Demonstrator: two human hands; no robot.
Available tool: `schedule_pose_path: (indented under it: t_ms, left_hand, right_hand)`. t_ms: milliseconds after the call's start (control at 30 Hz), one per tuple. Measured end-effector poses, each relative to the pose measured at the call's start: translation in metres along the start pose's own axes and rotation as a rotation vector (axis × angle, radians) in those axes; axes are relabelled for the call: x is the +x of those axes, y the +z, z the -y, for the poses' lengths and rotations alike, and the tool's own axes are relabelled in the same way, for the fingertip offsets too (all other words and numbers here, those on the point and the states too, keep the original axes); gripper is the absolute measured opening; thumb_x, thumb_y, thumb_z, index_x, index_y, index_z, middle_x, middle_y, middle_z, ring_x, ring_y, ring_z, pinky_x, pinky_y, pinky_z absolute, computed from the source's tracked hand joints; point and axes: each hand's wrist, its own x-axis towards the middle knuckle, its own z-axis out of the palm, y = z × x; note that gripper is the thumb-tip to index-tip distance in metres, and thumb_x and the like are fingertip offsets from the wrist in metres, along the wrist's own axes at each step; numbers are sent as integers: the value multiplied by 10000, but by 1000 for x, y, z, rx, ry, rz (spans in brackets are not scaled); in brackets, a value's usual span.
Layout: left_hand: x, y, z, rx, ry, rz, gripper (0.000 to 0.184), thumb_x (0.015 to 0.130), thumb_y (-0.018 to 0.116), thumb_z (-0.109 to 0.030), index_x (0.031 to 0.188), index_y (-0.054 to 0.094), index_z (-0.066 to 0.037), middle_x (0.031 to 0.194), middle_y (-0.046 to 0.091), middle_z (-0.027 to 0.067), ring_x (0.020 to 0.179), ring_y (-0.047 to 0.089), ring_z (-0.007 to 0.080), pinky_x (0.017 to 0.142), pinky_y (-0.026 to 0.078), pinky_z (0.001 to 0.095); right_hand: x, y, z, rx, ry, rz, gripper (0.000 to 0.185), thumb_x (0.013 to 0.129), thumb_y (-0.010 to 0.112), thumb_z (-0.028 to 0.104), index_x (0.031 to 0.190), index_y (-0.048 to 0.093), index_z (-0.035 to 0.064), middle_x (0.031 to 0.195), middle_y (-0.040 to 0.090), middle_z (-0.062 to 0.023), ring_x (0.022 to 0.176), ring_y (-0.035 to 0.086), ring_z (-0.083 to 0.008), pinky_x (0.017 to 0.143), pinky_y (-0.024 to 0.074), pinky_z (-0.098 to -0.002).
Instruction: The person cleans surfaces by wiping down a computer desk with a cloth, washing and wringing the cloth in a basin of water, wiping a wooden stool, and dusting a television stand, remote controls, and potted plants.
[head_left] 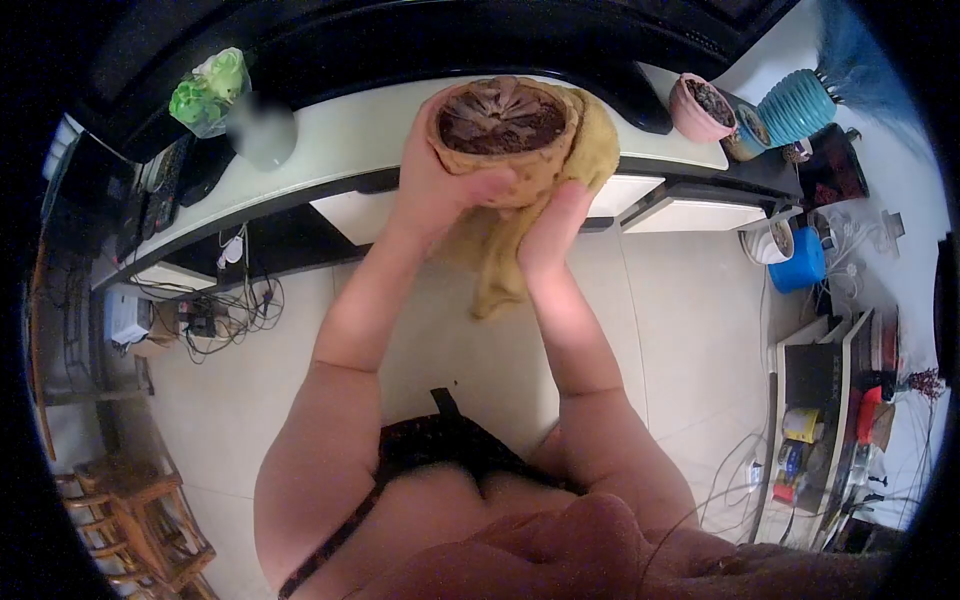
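Observation:
A round tan flower pot with dark soil and a brownish, wrinkled plant in it is held up in front of the white cabinet top. My left hand wraps round the pot's left side, its thumb lying across the front. On the other side my right hand is closed on a yellowish cloth pressed against the pot's right wall. Part of the cloth hangs down below the pot between my forearms. Most of the fingers of both hands are hidden behind the pot and cloth.
The long white cabinet top bears a white vase with green flowers. At right stand a pink pot and a turquoise ribbed vase. Cables tangle at lower left, near a wooden stool. A shelf stands at right.

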Motion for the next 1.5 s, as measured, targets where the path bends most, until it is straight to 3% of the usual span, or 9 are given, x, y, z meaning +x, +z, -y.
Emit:
schedule_pose_path:
  t_ms: [67,367,567,700,800,1167,1333,1467,1500]
  left_hand:
    - [2,-4,1,208,115,19,899,482,851,-220,1210,373,3,1121,499,99,1037,497,186,920,401,311]
    - [-1,-9,8,-166,-120,6,815,540,823,-197,1192,381,14,1106,509,107,1019,508,188,908,415,307]
    - [-2,1,2,17,-17,-172,799,529,832,-166,1164,385,23,1104,510,122,1005,516,188,892,428,303]
    - [0,-6,6,306,116,-136,814,542,830,-154,1185,363,27,1095,517,122,1004,517,189,892,431,310]
    - [1,-8,14,135,10,-91,812,549,821,-142,1195,361,28,1103,514,122,1011,515,191,892,430,310]
    - [15,-41,14,-235,-178,220,799,549,811,-238,1191,417,30,1126,515,89,1036,506,196,902,420,322]
    - [32,-48,6,290,139,190,727,685,726,-368,1225,421,10,1121,539,86,1019,522,176,873,433,309]
    - [15,-20,5,229,-157,87,567,796,636,-313,1217,429,5,1175,497,84,1073,474,177,883,417,313]
    - [13,-11,18,56,-15,147,673,714,723,-272,1228,388,4,1176,484,91,1088,464,193,930,384,316]
  right_hand:
    - [4,0,7,-62,-24,22,497,917,387,262,1300,253,-27,1264,391,-126,1142,409,-211,975,317,-324]
    - [20,-8,7,-73,361,22,517,952,254,399,1229,379,-19,1196,471,-129,1088,468,-213,930,363,-319]
    - [-8,7,-23,-300,-266,173,637,916,376,355,1344,119,-40,1358,231,-187,1253,253,-304,1038,191,-381]
    - [-7,-2,-30,-491,-406,185,606,923,364,341,1339,148,-43,1337,282,-179,1233,300,-283,1023,228,-358]
    - [3,-5,-14,-557,-37,-85,486,946,329,305,1287,296,-39,1259,406,-144,1156,403,-220,967,307,-309]
    - [31,-14,15,732,848,133,537,909,391,432,1268,374,33,1222,477,-116,1126,453,-248,946,377,-392]
    - [22,-9,15,320,513,59,524,932,311,430,1286,355,46,1284,416,-118,1150,428,-259,972,346,-386]
    - [19,2,19,50,201,-149,451,961,282,338,1279,335,23,1240,435,-126,1106,459,-225,926,388,-350]
    - [15,5,20,6,129,-182,464,945,342,322,1278,335,-2,1217,454,-130,1075,474,-222,906,387,-325]
